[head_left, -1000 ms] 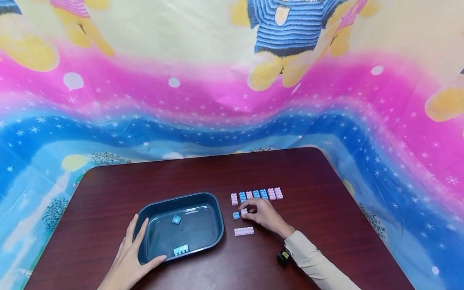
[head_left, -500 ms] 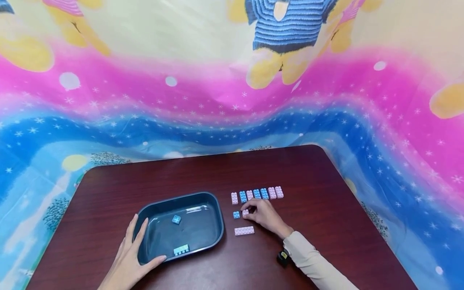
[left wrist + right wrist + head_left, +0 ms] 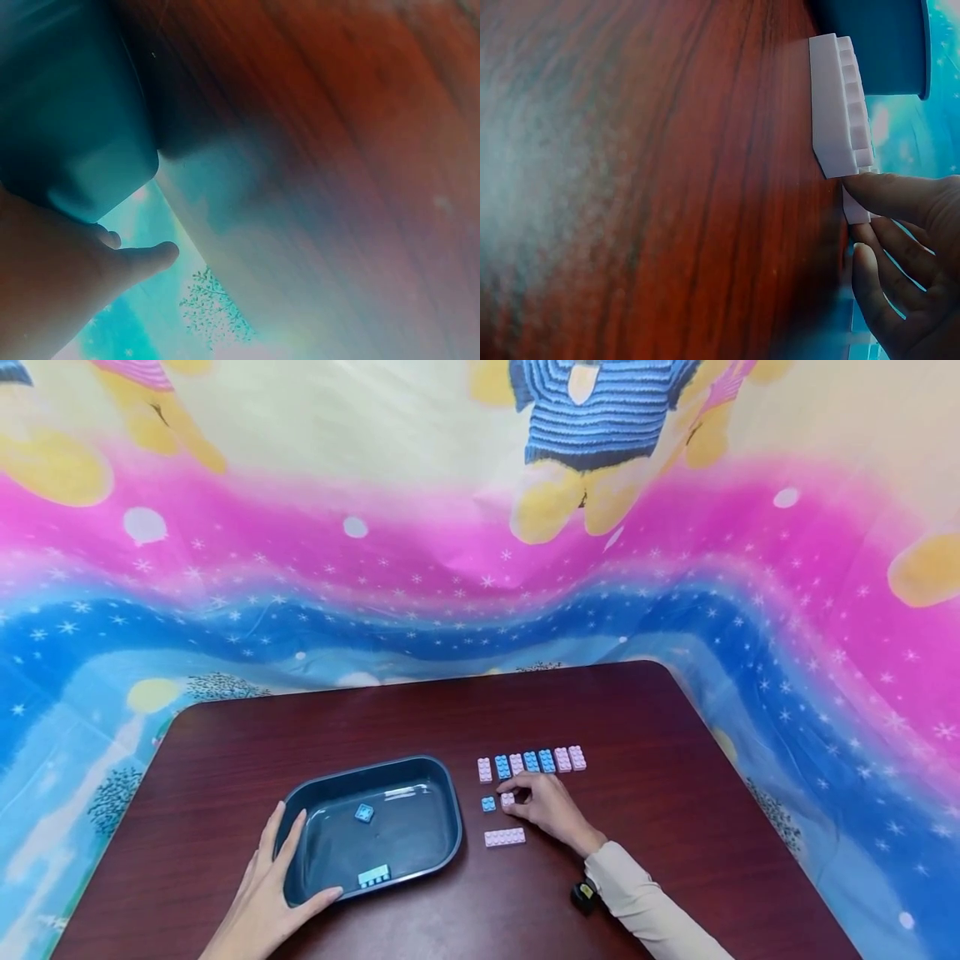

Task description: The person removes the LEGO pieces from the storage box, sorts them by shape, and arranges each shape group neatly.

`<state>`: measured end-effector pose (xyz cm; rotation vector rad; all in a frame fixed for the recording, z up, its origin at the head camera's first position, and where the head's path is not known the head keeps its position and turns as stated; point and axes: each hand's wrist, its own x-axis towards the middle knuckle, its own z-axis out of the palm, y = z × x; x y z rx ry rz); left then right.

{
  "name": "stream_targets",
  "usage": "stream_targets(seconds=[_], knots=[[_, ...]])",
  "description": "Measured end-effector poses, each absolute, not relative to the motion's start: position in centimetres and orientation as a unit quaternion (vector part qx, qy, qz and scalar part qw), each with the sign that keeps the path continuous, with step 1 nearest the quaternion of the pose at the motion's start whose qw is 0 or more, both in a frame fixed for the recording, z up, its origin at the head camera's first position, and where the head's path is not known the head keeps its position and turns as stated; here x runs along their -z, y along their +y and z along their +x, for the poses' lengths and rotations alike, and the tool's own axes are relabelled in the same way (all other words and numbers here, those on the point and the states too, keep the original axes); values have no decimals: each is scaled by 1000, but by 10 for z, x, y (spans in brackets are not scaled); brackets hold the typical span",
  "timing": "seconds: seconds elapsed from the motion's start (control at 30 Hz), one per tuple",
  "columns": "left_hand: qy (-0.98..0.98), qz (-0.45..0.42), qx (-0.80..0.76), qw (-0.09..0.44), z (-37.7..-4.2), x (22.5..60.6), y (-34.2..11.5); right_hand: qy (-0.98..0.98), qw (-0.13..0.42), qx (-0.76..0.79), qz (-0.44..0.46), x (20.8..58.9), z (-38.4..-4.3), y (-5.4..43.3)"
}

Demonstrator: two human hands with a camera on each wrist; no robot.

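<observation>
In the head view my right hand [image 3: 551, 807] pinches a small pink toy brick [image 3: 507, 799] between thumb and fingertips, down at the tabletop. A small blue brick [image 3: 488, 804] lies just left of it. Nearer me lies a long pink brick [image 3: 505, 837], which the right wrist view shows large beside the thumb. My left hand [image 3: 264, 889] rests at the left end of a dark blue-grey tray [image 3: 459, 827], fingers spread fairly straight and thumb on the near rim. Inside the tray are a small light-blue brick [image 3: 364, 813] and a longer light-blue brick [image 3: 373, 876] tipped on its side.
Beyond my right hand runs a row of several pink and blue bricks [image 3: 546, 761]; the hand partly covers it. A small black object [image 3: 583, 896] sits by the right cuff. A printed cloth [image 3: 420, 610] hangs behind the brown table [image 3: 360, 718].
The small pink brick has shifted very slightly right, away from the blue one, with my right hand on it. My left hand stays at the tray.
</observation>
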<state>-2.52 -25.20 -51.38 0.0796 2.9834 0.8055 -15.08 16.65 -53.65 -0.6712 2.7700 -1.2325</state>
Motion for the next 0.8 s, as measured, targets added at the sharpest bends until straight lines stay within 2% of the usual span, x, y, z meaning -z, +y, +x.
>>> stream_targets(seconds=[0.57, 0.8], knots=[[963, 31, -267, 16, -24, 513, -253, 889, 36, 420, -180, 512, -154, 169], [962, 32, -272, 15, -24, 512, -252, 885, 33, 422, -191, 502, -156, 160]])
